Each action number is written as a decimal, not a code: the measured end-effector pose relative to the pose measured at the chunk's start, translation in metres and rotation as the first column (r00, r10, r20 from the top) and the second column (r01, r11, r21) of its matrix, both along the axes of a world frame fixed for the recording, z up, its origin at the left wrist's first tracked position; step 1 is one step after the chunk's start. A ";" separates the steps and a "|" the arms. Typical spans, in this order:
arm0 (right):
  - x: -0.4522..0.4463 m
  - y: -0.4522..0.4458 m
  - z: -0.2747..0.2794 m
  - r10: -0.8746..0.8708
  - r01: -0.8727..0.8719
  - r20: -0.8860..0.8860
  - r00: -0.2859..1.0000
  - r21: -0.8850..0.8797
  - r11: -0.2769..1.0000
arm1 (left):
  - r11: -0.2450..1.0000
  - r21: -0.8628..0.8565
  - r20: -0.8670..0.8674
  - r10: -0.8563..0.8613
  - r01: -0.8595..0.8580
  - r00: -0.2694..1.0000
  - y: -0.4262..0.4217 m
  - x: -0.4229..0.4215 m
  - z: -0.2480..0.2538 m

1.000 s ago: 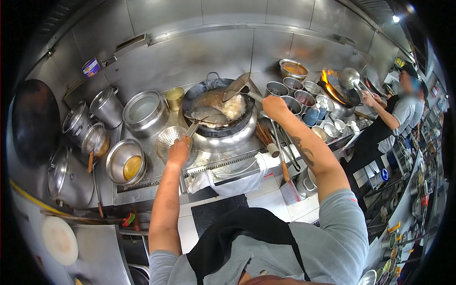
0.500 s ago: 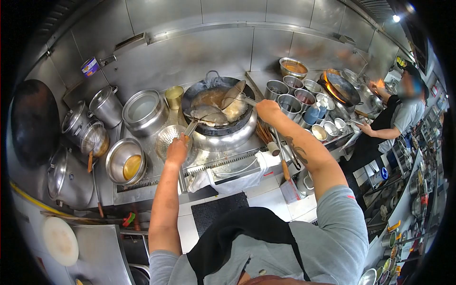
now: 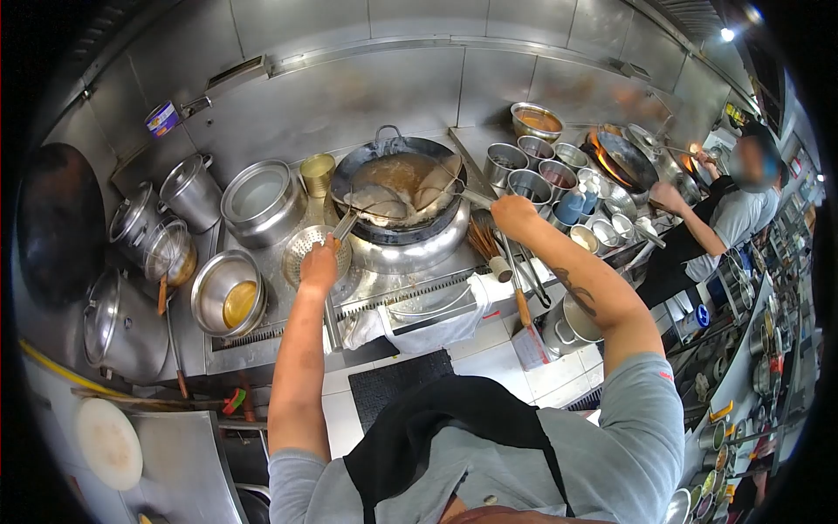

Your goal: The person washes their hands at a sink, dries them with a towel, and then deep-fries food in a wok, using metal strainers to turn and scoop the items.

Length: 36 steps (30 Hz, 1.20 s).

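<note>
A black wok (image 3: pixel 353 162) of bubbling brown liquid sits on the round burner. My left hand (image 3: pixel 319 265) is closed round the handle of a strainer (image 3: pixel 377 202), whose bowl lies at the front left of the wok. My right hand (image 3: pixel 513 216) grips the handle of a ladle (image 3: pixel 439 185), its head tilted in the right part of the wok. Pale foam shows beneath the two tools. Below the strainer's handle rests a perforated skimmer (image 3: pixel 301 247), next to my left hand.
Left of the wok are a gold tin (image 3: pixel 317 175), a large pot (image 3: pixel 257 196) and a bowl of yellow liquid (image 3: pixel 229 293). Several sauce containers (image 3: pixel 530 185) stand to the right. Beyond them, a co-worker (image 3: pixel 742 201) stands by a flaming wok (image 3: pixel 627 162).
My right hand has moved right and slightly down, and the ladle's head has shifted right in the wok. The co-worker's nearer hand has risen.
</note>
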State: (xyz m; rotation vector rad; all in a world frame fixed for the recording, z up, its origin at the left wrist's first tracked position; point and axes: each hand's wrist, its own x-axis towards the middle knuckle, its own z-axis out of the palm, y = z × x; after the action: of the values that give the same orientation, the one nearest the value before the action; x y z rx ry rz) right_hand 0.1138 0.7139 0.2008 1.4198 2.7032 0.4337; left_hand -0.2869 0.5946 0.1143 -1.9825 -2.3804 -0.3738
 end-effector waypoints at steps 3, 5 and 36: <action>0.002 -0.010 0.009 0.008 -0.008 0.003 1.000 -0.031 0.999 | 1.000 -0.005 -0.015 0.024 -0.024 1.000 0.002 0.001 -0.002; 0.004 -0.014 0.011 0.018 -0.017 0.014 1.000 -0.039 0.999 | 0.999 0.028 -0.004 0.027 -0.027 1.000 0.005 0.001 -0.008; 0.014 -0.022 0.007 0.007 -0.007 0.013 1.000 -0.055 0.998 | 0.991 -0.130 0.906 0.111 0.018 0.409 0.028 0.033 0.040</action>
State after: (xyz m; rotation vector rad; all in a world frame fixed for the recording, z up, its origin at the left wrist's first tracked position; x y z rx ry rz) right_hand 0.1281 0.6923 0.2082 1.3896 2.6890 0.3652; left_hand -0.2541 0.6223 0.1538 -2.0124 -3.0195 -1.8032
